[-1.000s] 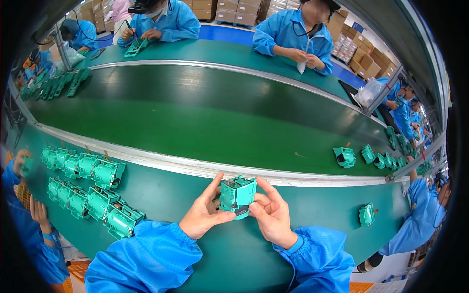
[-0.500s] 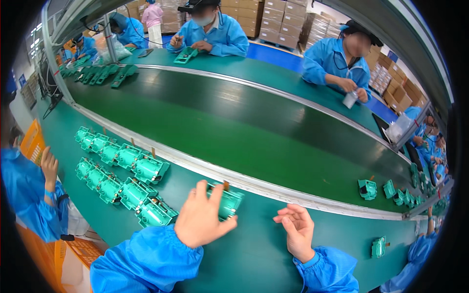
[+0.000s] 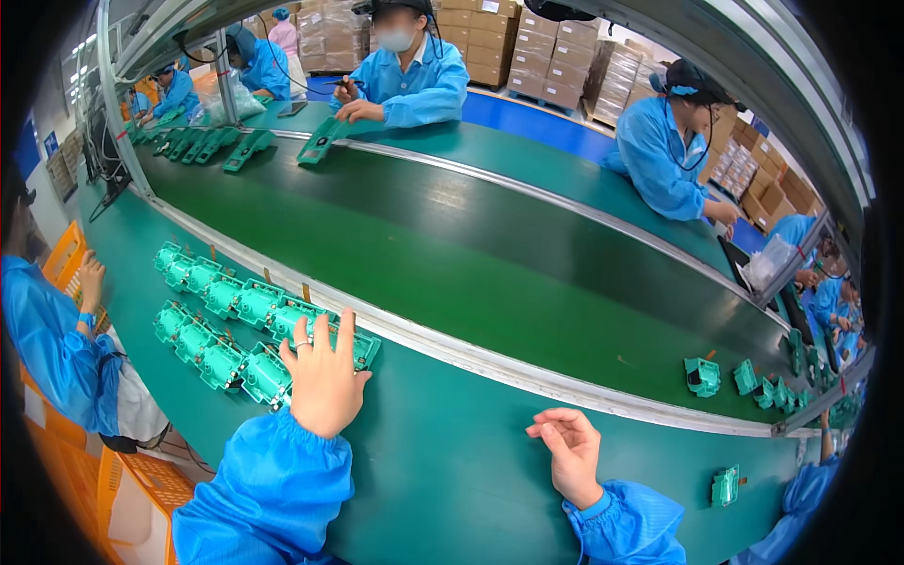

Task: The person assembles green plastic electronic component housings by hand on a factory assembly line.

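L hand: approx 8 o'clock from view ctr; fingers spread, not clenched, over the end housing, a teal-green boxy plastic-looking unit; contact hidden, can't tell if touching.
R hand: approx 5 o'clock; fingers half curled, nothing grasped, above the flat matte-green worktop.
End housing: approx 8 o'clock, partly behind L fingers, at the R end of the far row of similar teal-green boxy units; gap to its neighbour hidden.
Near row: same kind of units, approx 8–9 o'clock, alongside the far row; its R end partly hidden by L hand.
Lone housing: same teal-green boxy type, approx 4 o'clock on worktop, well apart from both rows & both hands.
Belt housings: teal-green boxy units, btwn 3 & 4 o'clock, strung along the wide dark-green flat belt.
Lined up: both rows look mostly done; end housing prob. about in place.
Not lined up: lone housing, plus belt housings, as far as visible.
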The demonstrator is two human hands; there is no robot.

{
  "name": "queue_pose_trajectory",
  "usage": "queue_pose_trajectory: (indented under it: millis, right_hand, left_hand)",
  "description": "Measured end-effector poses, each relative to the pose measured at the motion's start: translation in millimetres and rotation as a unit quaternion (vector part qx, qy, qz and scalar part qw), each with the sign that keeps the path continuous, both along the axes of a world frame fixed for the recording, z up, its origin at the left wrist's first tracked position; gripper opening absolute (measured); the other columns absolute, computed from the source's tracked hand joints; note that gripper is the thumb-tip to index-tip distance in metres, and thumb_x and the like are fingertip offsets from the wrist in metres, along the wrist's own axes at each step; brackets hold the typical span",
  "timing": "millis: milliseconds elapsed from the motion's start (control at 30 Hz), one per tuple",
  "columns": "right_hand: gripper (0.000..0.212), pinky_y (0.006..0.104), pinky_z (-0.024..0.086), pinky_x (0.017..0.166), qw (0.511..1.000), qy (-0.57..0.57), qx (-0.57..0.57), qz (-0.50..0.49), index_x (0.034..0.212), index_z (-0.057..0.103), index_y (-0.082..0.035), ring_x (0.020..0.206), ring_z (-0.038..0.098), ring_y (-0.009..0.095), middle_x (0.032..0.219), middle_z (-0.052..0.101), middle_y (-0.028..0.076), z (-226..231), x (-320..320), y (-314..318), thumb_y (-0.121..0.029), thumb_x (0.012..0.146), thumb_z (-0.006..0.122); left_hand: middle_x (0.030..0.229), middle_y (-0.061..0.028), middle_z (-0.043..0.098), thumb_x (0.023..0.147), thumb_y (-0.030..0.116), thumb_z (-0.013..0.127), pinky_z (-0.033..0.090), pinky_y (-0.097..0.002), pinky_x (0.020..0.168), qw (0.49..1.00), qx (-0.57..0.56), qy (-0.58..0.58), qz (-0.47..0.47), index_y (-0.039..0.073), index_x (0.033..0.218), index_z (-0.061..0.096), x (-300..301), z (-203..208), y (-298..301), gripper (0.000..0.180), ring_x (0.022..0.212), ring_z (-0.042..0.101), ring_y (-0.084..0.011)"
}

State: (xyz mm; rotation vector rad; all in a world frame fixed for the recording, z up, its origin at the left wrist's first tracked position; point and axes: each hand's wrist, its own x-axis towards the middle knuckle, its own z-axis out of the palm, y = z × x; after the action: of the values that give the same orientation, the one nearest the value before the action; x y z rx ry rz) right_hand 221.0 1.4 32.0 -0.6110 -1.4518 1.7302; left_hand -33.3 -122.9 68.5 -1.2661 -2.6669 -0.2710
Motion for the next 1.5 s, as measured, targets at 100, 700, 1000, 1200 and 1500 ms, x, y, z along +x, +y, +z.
queue_pose_trajectory:
  millis: [100, 700, 1000, 1200, 1500]
  right_hand:
    - [0.016, 0.0291, 0.048, 0.075, 1.0, -0.004, -0.001, -0.003, 0.097, 0.052, 0.003, 0.082, 0.059, 0.018, 0.092, 0.058, 0.011, 0.3, 1.0, 2.0, 0.001, 0.081, 0.054]
    - [0.008, 0.0274, 0.048, 0.066, 0.999, -0.041, 0.015, -0.02, 0.087, 0.054, 0.001, 0.07, 0.058, 0.017, 0.084, 0.057, 0.01, 0.8, -2.5, -1.2, -0.001, 0.08, 0.056]
    - [0.007, 0.0271, 0.048, 0.064, 0.999, -0.047, 0.014, -0.016, 0.086, 0.055, 0.001, 0.068, 0.058, 0.016, 0.082, 0.057, 0.009, 1.8, -3.7, -3.3, -0.002, 0.08, 0.056]
    - [0.007, 0.0267, 0.047, 0.065, 0.998, -0.058, 0.027, -0.028, 0.086, 0.055, 0.001, 0.068, 0.058, 0.016, 0.082, 0.057, 0.009, 3.5, -4.4, -3.8, -0.003, 0.08, 0.057]
    - [0.007, 0.0266, 0.047, 0.064, 0.998, -0.053, 0.024, -0.021, 0.085, 0.055, 0.001, 0.068, 0.058, 0.016, 0.082, 0.057, 0.01, 0.5, -5.5, -0.5, -0.002, 0.08, 0.057]
  left_hand:
    - [0.124, -0.0182, 0.033, 0.06, 0.023, 0.072, 0.023, -0.0598, 0.09, 0.999, 0.011, -0.011, -0.046, 0.009, 0.126, 0.036, 18.6, 16.3, -13.8, 0.076, 0.119, 0.025, -0.0408]
    - [0.126, -0.0241, 0.027, 0.058, 0.036, 0.075, 0.018, -0.0625, 0.09, 0.993, 0.011, -0.118, -0.008, 0.013, 0.13, 0.032, 24.7, 12.6, -69.4, 0.087, 0.119, 0.023, -0.0433]
    - [0.123, -0.0265, 0.032, 0.06, 0.039, 0.072, 0.028, -0.0531, 0.084, 0.998, -0.01, -0.061, 0.011, 0.012, 0.129, 0.034, 28.9, 2.1, -86.1, 0.084, 0.103, 0.036, -0.0398]
    - [0.12, -0.0262, 0.034, 0.06, 0.043, 0.07, 0.03, -0.048, 0.079, 0.997, -0.047, -0.05, 0.033, 0.01, 0.127, 0.036, 36.9, 9.9, -86.5, 0.083, 0.096, 0.039, -0.0366]
    - [0.121, -0.0223, 0.034, 0.059, 0.041, 0.07, 0.027, -0.0495, 0.084, 0.998, -0.022, -0.011, 0.063, 0.004, 0.121, 0.042, 24.4, 0.8, -91.2, 0.078, 0.106, 0.033, -0.039]
